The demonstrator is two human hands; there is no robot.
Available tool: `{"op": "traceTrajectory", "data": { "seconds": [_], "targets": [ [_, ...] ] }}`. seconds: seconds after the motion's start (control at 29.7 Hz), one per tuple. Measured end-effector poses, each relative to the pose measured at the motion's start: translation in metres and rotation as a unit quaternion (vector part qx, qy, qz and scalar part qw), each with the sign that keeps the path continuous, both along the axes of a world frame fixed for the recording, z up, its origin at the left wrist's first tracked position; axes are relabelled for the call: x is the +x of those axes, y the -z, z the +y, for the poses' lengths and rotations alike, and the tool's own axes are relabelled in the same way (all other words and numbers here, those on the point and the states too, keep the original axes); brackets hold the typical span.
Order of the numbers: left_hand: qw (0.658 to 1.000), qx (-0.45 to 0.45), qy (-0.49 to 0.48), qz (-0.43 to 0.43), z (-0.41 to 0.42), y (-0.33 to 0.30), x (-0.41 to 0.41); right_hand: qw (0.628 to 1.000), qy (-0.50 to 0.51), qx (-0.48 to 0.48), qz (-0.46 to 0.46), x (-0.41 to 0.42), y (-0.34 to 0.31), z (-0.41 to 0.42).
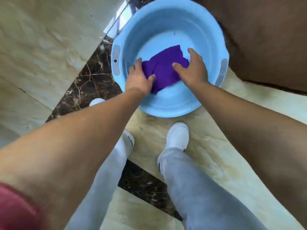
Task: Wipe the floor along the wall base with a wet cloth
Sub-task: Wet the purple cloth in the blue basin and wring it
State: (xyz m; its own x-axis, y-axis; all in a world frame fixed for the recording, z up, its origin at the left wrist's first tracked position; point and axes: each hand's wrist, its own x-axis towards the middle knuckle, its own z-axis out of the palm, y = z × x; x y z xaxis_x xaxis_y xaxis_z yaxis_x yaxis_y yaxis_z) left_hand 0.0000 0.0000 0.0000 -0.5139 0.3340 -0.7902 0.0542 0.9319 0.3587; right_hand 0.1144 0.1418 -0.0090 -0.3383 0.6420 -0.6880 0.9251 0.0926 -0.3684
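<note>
A purple cloth lies crumpled in the bottom of a light blue plastic basin that stands on the floor. My left hand grips the cloth's left edge, thumb on top of the fabric. My right hand presses down on the cloth's right side with fingers spread over it. Both forearms reach down into the basin. Whether the basin holds water is hard to tell.
The basin stands beside a beige marble wall with a dark marble floor strip along its base. A brown object rises right of the basin. My white shoes and grey trousers stand on beige tiles just before it.
</note>
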Motion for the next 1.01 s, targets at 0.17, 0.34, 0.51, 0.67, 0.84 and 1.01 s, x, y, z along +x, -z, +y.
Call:
{"op": "traceTrajectory", "data": {
  "seconds": [0.17, 0.34, 0.51, 0.67, 0.84, 1.01],
  "targets": [
    [0.999, -0.033, 0.036, -0.003, 0.020, 0.048, -0.001, 0.999, -0.014, 0.021, -0.045, -0.010, 0.042, 0.002],
    [0.998, -0.019, -0.060, -0.015, 0.021, 0.056, 0.003, 0.995, 0.063, -0.014, -0.082, -0.012, 0.053, -0.007],
    [0.984, 0.067, -0.147, -0.074, 0.002, 0.009, 0.002, 0.991, 0.104, -0.064, -0.051, -0.009, 0.004, -0.012],
    [0.953, 0.159, -0.232, -0.111, -0.008, -0.090, -0.033, 0.990, 0.127, -0.043, 0.053, -0.025, -0.097, -0.009],
    [0.858, 0.192, -0.439, -0.187, -0.007, -0.180, -0.081, 0.989, 0.083, -0.008, 0.121, -0.065, -0.197, -0.006],
    [0.821, 0.250, -0.476, -0.193, -0.017, -0.263, -0.160, 0.980, 0.042, 0.021, 0.192, -0.148, -0.294, -0.005]
  ]
}}
